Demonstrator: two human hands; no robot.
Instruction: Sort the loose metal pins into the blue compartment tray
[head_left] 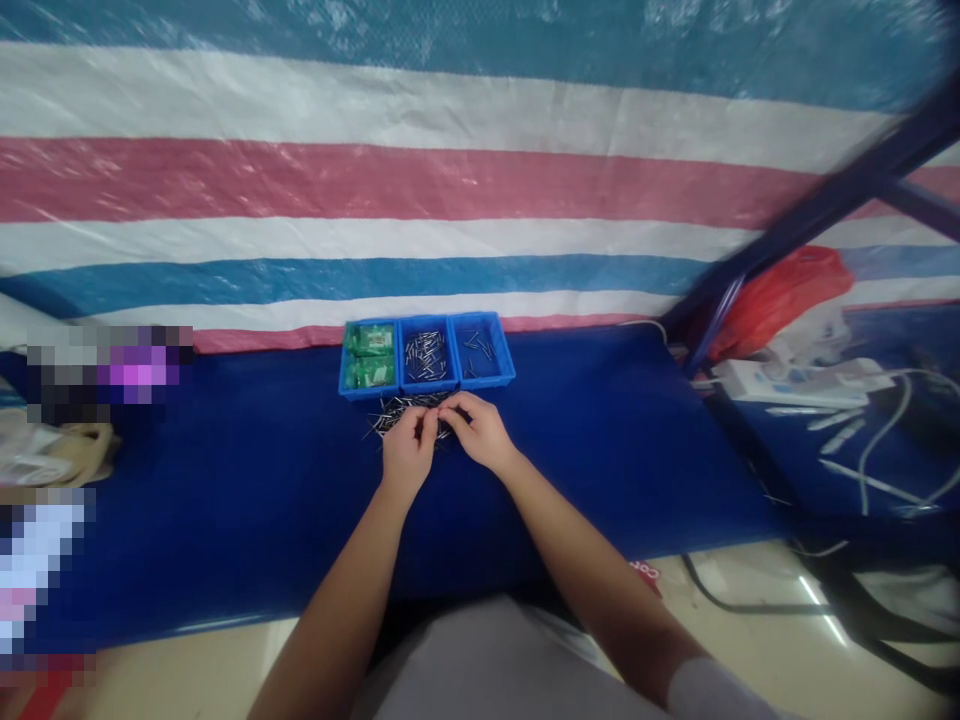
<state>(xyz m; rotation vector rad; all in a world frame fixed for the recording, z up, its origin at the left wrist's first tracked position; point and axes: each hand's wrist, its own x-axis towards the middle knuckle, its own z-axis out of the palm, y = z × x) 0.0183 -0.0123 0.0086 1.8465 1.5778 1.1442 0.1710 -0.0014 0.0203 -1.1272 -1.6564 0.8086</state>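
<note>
My left hand (pixel 407 446) and my right hand (pixel 481 430) meet fingertip to fingertip over a pile of thin dark metal pieces (pixel 390 408) on the blue table. Both are closed in a pinch; whatever they hold is too small to make out. Just behind the pile stand three joined blue bins. Green packets (pixel 370 341) fill the left bin (pixel 368 393). Many small metal pieces (pixel 425 355) lie in the middle bin (pixel 429 386), and a few more are in the right bin (pixel 486 381).
The blue table (pixel 247 480) runs along a striped sheet (pixel 420 180). At the right are a dark metal frame (pixel 795 205), a red bag (pixel 787 290), a white power strip (pixel 799 382) and cables. A brown roll (pixel 94 452) sits at the left.
</note>
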